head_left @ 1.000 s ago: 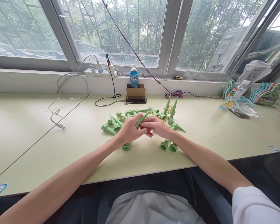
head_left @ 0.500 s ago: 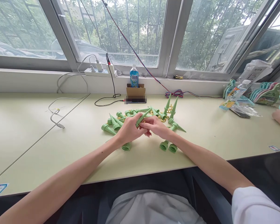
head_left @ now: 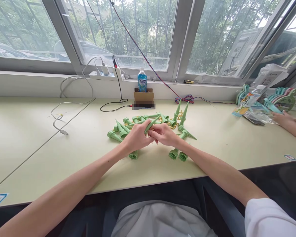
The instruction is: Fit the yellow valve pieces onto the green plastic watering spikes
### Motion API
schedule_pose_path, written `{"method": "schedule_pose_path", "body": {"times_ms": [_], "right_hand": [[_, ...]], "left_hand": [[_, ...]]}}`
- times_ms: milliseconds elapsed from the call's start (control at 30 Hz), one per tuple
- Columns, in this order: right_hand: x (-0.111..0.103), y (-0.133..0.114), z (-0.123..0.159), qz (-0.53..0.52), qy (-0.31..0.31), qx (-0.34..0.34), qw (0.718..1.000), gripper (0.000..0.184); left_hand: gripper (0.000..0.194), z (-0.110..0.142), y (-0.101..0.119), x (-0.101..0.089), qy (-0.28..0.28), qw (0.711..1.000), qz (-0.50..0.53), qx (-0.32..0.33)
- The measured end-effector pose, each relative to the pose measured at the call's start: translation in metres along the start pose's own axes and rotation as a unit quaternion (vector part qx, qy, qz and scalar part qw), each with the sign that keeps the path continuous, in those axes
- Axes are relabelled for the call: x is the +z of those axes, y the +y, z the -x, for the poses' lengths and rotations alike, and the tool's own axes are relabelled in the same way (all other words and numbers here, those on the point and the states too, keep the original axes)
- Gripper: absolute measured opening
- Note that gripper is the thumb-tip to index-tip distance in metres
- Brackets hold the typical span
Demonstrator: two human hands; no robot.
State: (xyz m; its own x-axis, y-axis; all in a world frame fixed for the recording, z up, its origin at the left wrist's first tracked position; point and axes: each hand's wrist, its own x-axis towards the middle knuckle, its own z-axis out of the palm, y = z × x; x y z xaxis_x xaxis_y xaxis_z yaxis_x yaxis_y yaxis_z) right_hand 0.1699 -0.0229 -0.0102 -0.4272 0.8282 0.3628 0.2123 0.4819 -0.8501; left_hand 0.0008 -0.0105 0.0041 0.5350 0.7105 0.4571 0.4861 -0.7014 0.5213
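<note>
Pinching green spike [head_left: 152, 124] — left grip [head_left: 139, 135] | right grip [head_left: 163, 134] alongside, hold unclear | bottle [head_left: 142, 87] — Chinese lettering [head_left: 142, 81]

Green spikes [head_left: 184, 115]: smooth plastic, faint sheen. Tabletop [head_left: 217, 128]: smooth, satin. Box [head_left: 143, 97]: matt cardboard. Sleeve [head_left: 268, 217]: matt cloth.

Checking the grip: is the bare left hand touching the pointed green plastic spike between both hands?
Touching: the head view shows the left hand curled around the pointed green plastic spike, no gap visible.
</note>
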Motion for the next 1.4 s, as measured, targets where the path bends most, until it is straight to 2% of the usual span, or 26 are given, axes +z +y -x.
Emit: {"method": "schedule_pose_path", "body": {"times_ms": [233,600,1100,1200,1400], "right_hand": [[0.001,0.0,0.001,0.009,0.006,-0.003,1.0,0.021],[-0.003,-0.011,0.0,-0.107,-0.03,0.046,0.993,0.028],[-0.01,0.002,-0.004,-0.27,-0.095,0.101,0.953,0.025],[-0.008,0.002,-0.003,-0.273,-0.093,0.103,0.952,0.025],[-0.002,-0.001,-0.002,-0.214,-0.045,0.101,0.97,0.025]], "left_hand": [[0.02,-0.001,-0.001,0.0,0.001,1.0,0.0,-0.002],[0.022,-0.001,0.007,-0.002,-0.001,0.997,0.077,-0.005],[0.019,0.0,0.005,0.001,0.019,0.999,0.038,-0.001],[0.02,0.0,0.006,0.0,0.022,0.999,0.04,-0.004],[0.022,0.0,0.007,0.0,0.009,0.998,0.059,-0.004]]}}
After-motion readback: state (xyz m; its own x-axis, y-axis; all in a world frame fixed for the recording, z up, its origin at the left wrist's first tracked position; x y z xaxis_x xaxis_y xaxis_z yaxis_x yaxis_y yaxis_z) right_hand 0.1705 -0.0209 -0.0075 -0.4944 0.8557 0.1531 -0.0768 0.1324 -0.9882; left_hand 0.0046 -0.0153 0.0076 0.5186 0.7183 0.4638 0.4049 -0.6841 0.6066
